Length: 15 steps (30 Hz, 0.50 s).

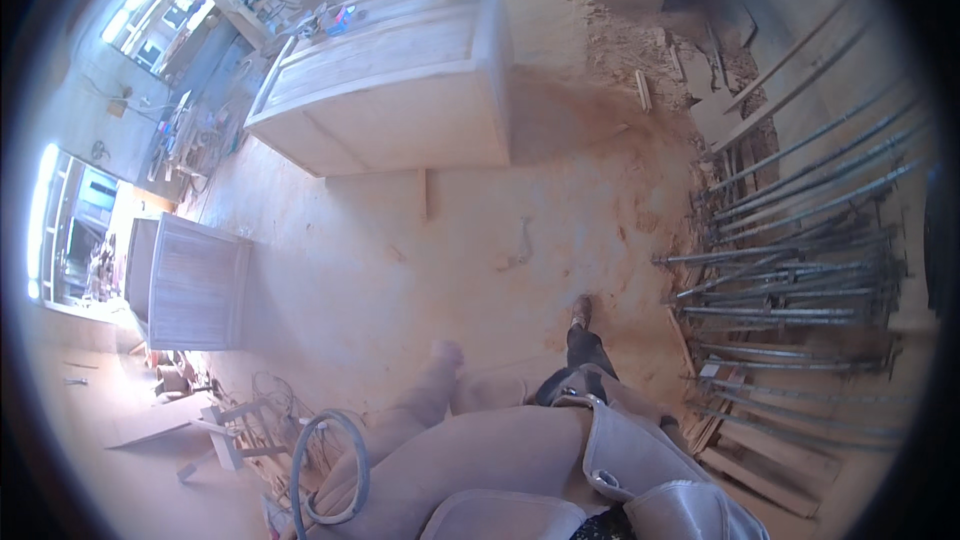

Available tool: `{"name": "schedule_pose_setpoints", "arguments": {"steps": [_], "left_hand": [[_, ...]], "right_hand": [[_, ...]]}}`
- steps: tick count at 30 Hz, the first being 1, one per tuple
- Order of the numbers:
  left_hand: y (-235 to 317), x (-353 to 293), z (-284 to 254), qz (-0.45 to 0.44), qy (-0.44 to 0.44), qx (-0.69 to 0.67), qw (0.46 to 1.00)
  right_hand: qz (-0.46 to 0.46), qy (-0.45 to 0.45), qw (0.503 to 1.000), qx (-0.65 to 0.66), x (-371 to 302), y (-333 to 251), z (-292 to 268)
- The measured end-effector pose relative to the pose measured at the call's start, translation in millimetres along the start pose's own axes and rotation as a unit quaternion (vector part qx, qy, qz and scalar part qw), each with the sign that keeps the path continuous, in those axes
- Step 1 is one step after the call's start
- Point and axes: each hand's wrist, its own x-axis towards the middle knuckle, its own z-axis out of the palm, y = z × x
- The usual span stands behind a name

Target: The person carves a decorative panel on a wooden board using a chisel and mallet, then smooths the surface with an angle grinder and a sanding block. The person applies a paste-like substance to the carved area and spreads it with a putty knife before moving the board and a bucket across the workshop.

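My left sleeve [415, 402] reaches forward over the floor. At its end my left hand [447, 352] is smeared by motion, so its fingers cannot be made out; I see nothing in it. A grey cable loop [357, 460] hangs beside my left arm. On the other side my right hand does not show clearly past the brown jacket [640, 450]. One dark shoe [582, 312] stands on the dusty floor ahead. Beyond it, a large pale wooden cabinet [400, 125] lies on its side, with small things on top.
A smaller wooden cabinet [198, 283] stands at the left. Many long metal bar clamps [790, 290] line the right side. Wood scraps [643, 90] and shavings lie at the far right. A short wooden piece [422, 194] sticks out under the large cabinet. Chair-like wooden frames [228, 440] are at lower left.
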Motion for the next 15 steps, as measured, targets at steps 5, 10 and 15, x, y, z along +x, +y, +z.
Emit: {"name": "schedule_pose_setpoints", "arguments": {"steps": [5, 10, 15], "left_hand": [[113.4, 26.5, 50.8, 0.090, 0.043, 0.057, 0.993], [188.6, 48.5, 82.3, 0.092, 0.018, 0.046, 0.994], [174.5, 128.5, 66.4, -0.030, 0.031, -0.127, 0.991]], "right_hand": [[0.010, -0.064, 0.927, -0.369, 122.6, -35.1, -173.5], [0.105, 0.070, 0.989, -0.081, 234.8, -98.2, -324.5], [0.127, 0.148, 0.981, -0.002, 316.8, -180.7, -421.9]]}}
